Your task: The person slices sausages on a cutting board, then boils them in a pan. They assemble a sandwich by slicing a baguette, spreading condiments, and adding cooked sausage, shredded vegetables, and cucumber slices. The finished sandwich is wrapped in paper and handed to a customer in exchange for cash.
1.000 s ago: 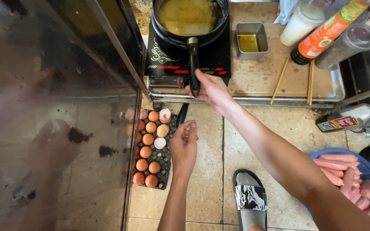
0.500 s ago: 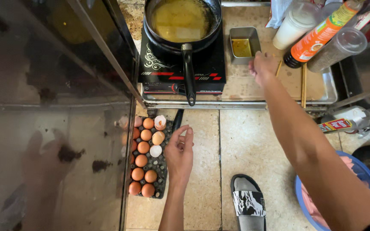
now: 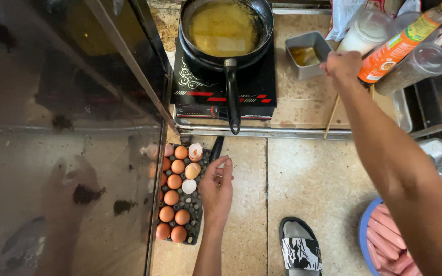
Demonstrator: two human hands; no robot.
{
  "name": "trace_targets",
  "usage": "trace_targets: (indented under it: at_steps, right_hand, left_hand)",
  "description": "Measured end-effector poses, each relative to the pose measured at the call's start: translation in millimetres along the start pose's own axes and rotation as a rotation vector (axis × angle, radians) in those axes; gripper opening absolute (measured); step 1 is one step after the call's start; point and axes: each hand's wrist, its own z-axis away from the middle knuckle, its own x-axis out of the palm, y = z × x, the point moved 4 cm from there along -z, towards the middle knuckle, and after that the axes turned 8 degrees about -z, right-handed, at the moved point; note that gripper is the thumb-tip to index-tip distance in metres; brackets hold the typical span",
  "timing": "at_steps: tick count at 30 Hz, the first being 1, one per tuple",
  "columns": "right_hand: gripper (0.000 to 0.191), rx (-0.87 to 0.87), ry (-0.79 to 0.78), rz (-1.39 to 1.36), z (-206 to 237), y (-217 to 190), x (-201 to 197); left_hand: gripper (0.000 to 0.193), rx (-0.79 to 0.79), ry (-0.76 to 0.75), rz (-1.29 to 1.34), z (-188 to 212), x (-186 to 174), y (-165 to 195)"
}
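My left hand (image 3: 216, 190) is low over the tiled floor, fingers apart and holding nothing, its thumb side at the right edge of a dark egg tray (image 3: 196, 209). The tray carries several brown eggs (image 3: 172, 197) and some broken shells (image 3: 194, 152). My right hand (image 3: 341, 64) is stretched out over the metal tray (image 3: 303, 115) beside a small square tin (image 3: 307, 53), its fingers curled over the top end of a wooden chopstick (image 3: 332, 118). A black frying pan (image 3: 226, 28) with yellow egg mix sits on an induction cooker (image 3: 221, 84).
An orange sauce bottle (image 3: 400, 43), a white bottle (image 3: 365, 33) and a clear container (image 3: 414, 66) stand at the right of the tray. A blue bowl of pink sausages (image 3: 382, 245) and my sandalled foot (image 3: 300, 248) are below. A glass panel (image 3: 62, 153) fills the left.
My right hand left the pan handle and moved right and away to the chopsticks by the tin. My left hand stayed beside the egg tray and spread its fingers.
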Motion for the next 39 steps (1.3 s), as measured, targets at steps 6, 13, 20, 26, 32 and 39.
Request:
trace_targets:
  at_steps: [6, 13, 20, 26, 32, 39]
  right_hand:
    - [0.029, -0.224, -0.083, 0.044, -19, -63, -18]
    - [0.031, -0.430, -0.142, 0.050, -17, -130, 8]
    - [0.041, -0.754, -0.107, 0.451, -2, -179, 61]
    - [0.038, -0.831, -0.107, 0.724, 15, -190, 101]
    - [0.035, -0.867, -0.122, 0.856, 25, -191, 129]
    - [0.032, -0.888, -0.138, 0.909, 31, -195, 140]
  left_hand:
    - [0.037, -0.001, -0.034, 0.009, 7, 5, 11]
    - [0.041, -0.009, -0.054, 0.003, 17, 6, 27]
    - [0.044, -0.019, -0.028, -0.003, 14, -5, 26]
    - [0.046, -0.022, 0.002, -0.034, 9, -15, 23]
    - [0.048, -0.033, 0.019, -0.029, 4, -22, 21]
    - [0.048, -0.043, 0.015, -0.030, 0, -26, 20]
